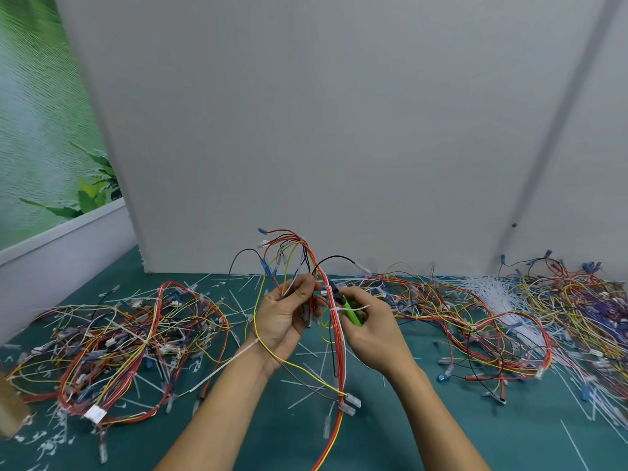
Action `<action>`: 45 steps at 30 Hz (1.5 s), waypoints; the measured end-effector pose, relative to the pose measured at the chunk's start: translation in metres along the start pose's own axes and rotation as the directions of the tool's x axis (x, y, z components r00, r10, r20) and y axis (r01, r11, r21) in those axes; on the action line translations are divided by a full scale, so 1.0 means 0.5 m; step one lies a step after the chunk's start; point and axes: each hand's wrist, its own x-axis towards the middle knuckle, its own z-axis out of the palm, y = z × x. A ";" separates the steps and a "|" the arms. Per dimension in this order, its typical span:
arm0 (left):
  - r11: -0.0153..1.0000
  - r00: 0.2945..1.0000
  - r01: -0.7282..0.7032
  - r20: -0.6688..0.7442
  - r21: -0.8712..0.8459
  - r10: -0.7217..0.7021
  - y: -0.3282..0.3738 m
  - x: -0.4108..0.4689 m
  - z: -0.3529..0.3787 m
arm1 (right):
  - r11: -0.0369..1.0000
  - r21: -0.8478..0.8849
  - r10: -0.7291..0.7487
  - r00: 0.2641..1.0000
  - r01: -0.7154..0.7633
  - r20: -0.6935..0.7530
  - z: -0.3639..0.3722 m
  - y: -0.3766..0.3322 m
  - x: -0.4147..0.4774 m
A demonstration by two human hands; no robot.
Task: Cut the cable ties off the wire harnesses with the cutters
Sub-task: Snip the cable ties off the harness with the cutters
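My left hand (287, 312) grips a wire harness (336, 338) of red, yellow, white and black wires, held up above the green mat. Its loops rise above my fingers and its tail hangs down toward me. My right hand (372, 329) holds green-handled cutters (351, 311), whose dark jaws point left at the harness just above a white cable tie (339, 309) wrapped round the bundle. The tie's tail sticks out to the right over the cutters.
A heap of harnesses (132, 338) lies on the mat at the left, another heap (509, 321) spreads to the right. Cut white tie pieces (489, 290) litter the green mat (475, 436). A grey board (306, 130) stands upright behind.
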 end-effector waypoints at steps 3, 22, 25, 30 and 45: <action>1.000 1.000 -0.008 -0.021 0.025 0.008 -0.005 0.003 -0.001 | 0.998 0.047 0.033 0.999 -0.033 0.001 0.004 0.001 0.001; 0.905 0.983 -0.121 -0.074 0.407 0.165 -0.019 0.016 -0.040 | 0.947 0.205 0.238 0.969 -0.246 0.066 0.017 -0.011 0.003; 0.887 0.985 -0.118 -0.063 0.446 0.162 -0.021 0.018 -0.043 | 0.959 0.173 0.222 0.974 -0.226 0.048 0.018 -0.011 0.003; 0.889 0.986 -0.095 -0.081 0.448 0.147 -0.025 0.021 -0.042 | 0.960 0.136 0.238 0.969 -0.245 0.063 0.016 -0.010 0.001; 0.873 0.986 -0.061 -0.106 0.485 0.128 -0.021 0.014 -0.034 | 0.936 0.214 0.265 0.959 -0.281 0.098 0.024 -0.028 -0.004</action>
